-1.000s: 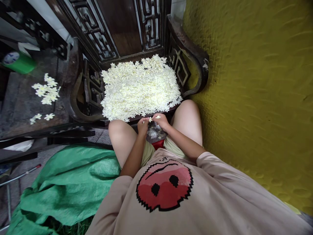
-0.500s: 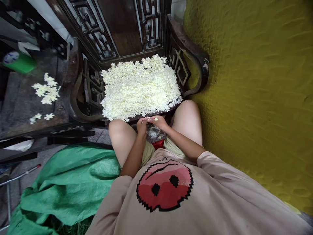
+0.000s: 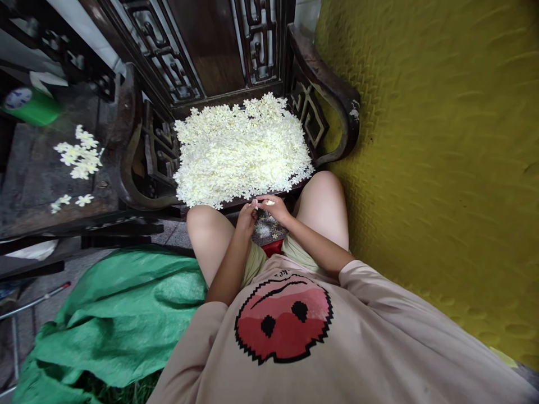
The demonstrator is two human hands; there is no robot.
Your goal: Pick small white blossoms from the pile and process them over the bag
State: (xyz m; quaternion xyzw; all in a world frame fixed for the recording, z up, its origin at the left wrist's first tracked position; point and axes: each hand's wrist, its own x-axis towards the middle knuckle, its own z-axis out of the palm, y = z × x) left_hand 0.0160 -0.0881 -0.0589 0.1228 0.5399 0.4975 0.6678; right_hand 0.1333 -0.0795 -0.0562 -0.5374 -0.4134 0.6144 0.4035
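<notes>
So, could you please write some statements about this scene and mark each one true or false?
1. A heap of white flowers covers the seat of the dark wooden chair. True.
2. The hands rest far apart, one on each knee. False: the left hand and the right hand meet between the knees, at the near edge of the seat, with their fingertips on a small white flower.
3. A green sheet lies crumpled on the person's left. True.
4. The wall on the right is blue. False: the wall is yellow-green.
5. A few loose flowers lie on the dark side table. True.
</notes>
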